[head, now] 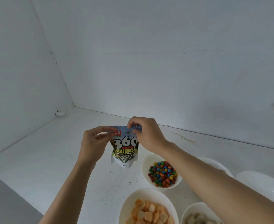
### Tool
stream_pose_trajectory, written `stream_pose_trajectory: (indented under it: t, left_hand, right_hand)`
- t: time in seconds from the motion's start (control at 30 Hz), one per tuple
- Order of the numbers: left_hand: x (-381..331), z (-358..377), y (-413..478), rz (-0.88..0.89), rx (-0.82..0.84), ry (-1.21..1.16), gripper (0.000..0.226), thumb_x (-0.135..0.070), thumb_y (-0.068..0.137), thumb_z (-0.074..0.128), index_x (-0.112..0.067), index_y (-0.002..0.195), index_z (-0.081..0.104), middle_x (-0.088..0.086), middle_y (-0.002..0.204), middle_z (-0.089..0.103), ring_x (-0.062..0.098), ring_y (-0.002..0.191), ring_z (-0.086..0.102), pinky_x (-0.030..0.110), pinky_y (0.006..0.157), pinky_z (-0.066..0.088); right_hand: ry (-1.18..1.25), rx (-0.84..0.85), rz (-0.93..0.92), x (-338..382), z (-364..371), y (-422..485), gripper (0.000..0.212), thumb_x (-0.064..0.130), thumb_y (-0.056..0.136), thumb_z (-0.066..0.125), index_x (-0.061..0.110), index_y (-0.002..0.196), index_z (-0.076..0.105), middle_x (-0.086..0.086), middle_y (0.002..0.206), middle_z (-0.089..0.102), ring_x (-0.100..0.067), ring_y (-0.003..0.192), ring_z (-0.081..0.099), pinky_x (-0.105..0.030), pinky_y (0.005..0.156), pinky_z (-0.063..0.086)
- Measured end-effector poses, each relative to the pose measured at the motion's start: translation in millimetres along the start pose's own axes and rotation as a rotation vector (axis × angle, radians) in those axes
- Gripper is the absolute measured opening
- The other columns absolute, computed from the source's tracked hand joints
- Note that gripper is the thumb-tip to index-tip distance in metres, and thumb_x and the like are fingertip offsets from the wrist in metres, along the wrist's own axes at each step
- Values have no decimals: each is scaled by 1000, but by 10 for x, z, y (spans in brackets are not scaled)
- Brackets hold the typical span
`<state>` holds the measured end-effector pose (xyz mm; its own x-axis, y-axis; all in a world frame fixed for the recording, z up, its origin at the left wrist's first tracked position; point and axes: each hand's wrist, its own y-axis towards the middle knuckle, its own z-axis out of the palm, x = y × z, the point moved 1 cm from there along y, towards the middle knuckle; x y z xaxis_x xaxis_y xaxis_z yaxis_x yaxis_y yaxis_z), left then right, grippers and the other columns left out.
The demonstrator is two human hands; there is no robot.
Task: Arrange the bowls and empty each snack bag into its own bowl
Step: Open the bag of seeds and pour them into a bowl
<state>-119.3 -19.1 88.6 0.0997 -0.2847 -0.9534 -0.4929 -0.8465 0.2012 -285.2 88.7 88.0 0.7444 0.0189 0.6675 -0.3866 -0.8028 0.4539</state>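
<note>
Counter (52,159): one, white.
Bowls: five, white: candy bowl (145,165), cube bowl (133,198), pale-snack bowl (189,209), rear bowl (213,161), far-right bowl (260,181).
Hands: two; left hand (94,143) and right hand (149,135) each pinch the bag's top edge.
Bag (125,147): one, "360" print, seed picture; upright above counter, left of candy bowl.

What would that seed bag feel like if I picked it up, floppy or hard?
Probably floppy: the bag looks like thin printed film, and it seems creased below where the left hand and right hand pinch its top strip. It is likely light, since fingertips alone seem to hold it up. The glossy film may be a bit slippery.
</note>
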Motion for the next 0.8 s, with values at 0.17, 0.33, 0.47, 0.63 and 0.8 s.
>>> stream_pose_trajectory:
  t: [0.17,0.33,0.47,0.63,0.8]
  left_hand:
    - [342,-274,19,-2,3,55,22,2,93,66,-17,88,77,-4,87,78,11,81,74,16,59,55]
    - [659,-379,-24,26,6,143,25,4,96,60,-18,93,71,-6,88,75,16,83,73,23,61,60]
    - [885,-398,-77,-31,39,177,27,2,97,59,-23,100,70,1,92,75,19,84,74,19,58,58]
    - [969,-462,-56,-39,31,182,22,-2,93,66,-21,101,75,-5,93,77,6,78,75,17,59,58]
    - [957,-486,1,-42,25,159,16,-6,88,75,-19,93,82,-13,84,79,7,76,76,17,60,58]
  right_hand:
    - [-18,73,10,54,431,68,29,-6,87,61,22,94,67,4,86,73,-14,81,69,-38,76,60]
    - [-47,145,21,-3,767,24,28,-3,89,63,22,98,68,1,88,75,-15,80,69,-38,74,61]
    - [-66,212,39,-116,975,-57,31,0,89,63,28,100,66,4,95,73,-13,86,67,-37,75,60]
    - [-102,180,2,-105,1051,-49,27,0,87,63,21,101,72,5,95,68,-12,91,57,-31,79,51]
    - [-151,233,-44,17,1115,-46,25,13,92,63,29,105,77,6,99,70,-14,96,58,-43,88,47]
